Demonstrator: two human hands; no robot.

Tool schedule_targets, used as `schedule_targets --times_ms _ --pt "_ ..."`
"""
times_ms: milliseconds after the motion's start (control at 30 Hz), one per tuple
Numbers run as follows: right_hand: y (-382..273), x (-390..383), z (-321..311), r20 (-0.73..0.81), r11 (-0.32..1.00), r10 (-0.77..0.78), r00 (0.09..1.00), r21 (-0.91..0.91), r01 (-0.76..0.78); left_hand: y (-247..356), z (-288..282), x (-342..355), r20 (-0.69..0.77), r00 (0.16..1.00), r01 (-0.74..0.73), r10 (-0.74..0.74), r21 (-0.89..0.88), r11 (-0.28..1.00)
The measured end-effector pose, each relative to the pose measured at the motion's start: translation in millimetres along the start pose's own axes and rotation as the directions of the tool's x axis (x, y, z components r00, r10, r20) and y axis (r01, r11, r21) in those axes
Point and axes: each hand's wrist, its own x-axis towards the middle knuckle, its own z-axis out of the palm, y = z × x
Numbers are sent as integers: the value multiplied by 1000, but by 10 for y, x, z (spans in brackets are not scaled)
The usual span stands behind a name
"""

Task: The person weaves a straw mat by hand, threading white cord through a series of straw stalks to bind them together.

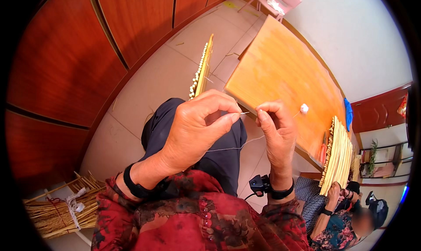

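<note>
My left hand (195,130) is closed, thumb and forefinger pinching a short, thin, shiny piece that looks like a needle (244,113). Just to its right, the pinched fingertips of my right hand (277,130) meet at what seems to be the end of a white thread; that tip is too small to make out. The thread (237,147) hangs in a loose curve between my two hands, over my dark trousers. Beyond my left hand a row of pale stalks (202,71) stands edge-on, partly hidden by that hand.
On the wooden table (280,67) to the right lie a white thread ball (304,108) and red-handled scissors (323,150). A co-worker's hand (334,194) holds a stalk panel (337,156). Bundled stalks (66,211) are at lower left, a pink chair (280,1) far off.
</note>
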Motion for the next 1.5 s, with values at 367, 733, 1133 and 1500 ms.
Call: schedule_targets --times_ms 367,733,1133,1500 --pt "80 -18 283 294 770 231 928 527 -359 16 31 -2 -17 987 132 -158 -465 876" --pt "67 -44 351 151 772 246 957 567 -288 -3 -2 -5 -150 983 53 -107 -327 943" --pt "107 -53 486 161 717 192 968 650 -250 3 24 -6 -225 968 73 -111 -171 983" --pt "164 -55 541 137 695 167 976 686 -215 1 40 -4 -262 958 -81 116 142 987"
